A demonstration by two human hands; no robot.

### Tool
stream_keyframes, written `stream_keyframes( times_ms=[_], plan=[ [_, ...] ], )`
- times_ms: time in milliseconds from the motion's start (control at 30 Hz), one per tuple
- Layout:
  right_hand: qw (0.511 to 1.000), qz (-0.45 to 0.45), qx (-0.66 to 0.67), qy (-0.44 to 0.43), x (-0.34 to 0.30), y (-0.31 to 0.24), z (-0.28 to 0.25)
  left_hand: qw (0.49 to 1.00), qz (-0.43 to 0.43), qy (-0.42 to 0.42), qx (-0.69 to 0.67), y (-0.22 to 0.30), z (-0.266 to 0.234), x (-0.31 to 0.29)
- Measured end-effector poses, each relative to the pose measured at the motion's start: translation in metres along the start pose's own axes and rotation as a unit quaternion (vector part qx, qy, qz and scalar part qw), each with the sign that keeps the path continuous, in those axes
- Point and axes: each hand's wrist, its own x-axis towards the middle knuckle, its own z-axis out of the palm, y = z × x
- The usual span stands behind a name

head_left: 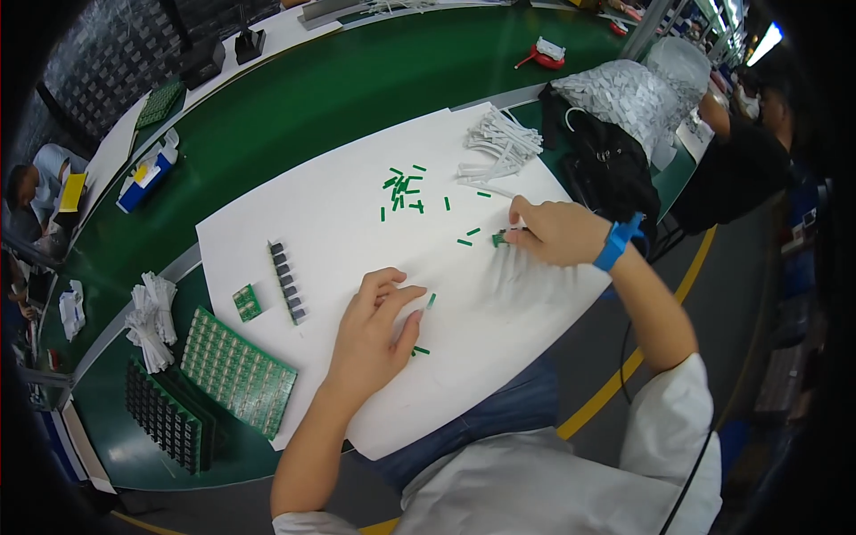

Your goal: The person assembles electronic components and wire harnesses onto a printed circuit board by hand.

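Note:
My right hand (pixel 560 234), with a blue band at its wrist, pinches a small green circuit board piece (pixel 499 240) just above the white sheet (pixel 339 214). Fingers hide part of that piece. My left hand (pixel 374 325) hovers over the sheet with thumb and fingers apart and nothing visible between them. Right beside its fingertips is a thin green strip (pixel 432 300); another strip (pixel 421 351) lies below the thumb. Two more strips (pixel 473 232) rest left of my right hand. A loose pile of green strips (pixel 403 189) is spread farther up the sheet.
At left lie a row of black components (pixel 285 282), a small green board (pixel 247 303), a large green panel (pixel 239 370) and stacked dark boards (pixel 165 419). White strips (pixel 504 143) are heaped at the far right, near a black bag (pixel 606 160). A person (pixel 740 160) sits beyond.

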Motion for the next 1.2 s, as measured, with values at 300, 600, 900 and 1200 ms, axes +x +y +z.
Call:
stream_keyframes(
  times_ms=[300,600,900,1200],
  plan=[
    [0.917,0.032,-0.241,-0.315,0.064,-0.027,-0.023,0.997,0.016,-0.018,0.070,-0.002,-0.001,-0.006],
    [0.889,0.022,-0.367,-0.272,0.067,-0.053,-0.008,0.998,0.022,-0.021,0.063,-0.002,0.002,-0.001],
    [0.909,-0.003,-0.403,-0.104,0.022,-0.049,0.009,0.997,0.027,-0.020,0.065,-0.003,0.001,-0.001],
    [0.979,-0.131,0.021,-0.152,0.033,-0.028,-0.020,0.994,-0.076,0.008,-0.073,0.002,-0.005,0.005]
  ],
)
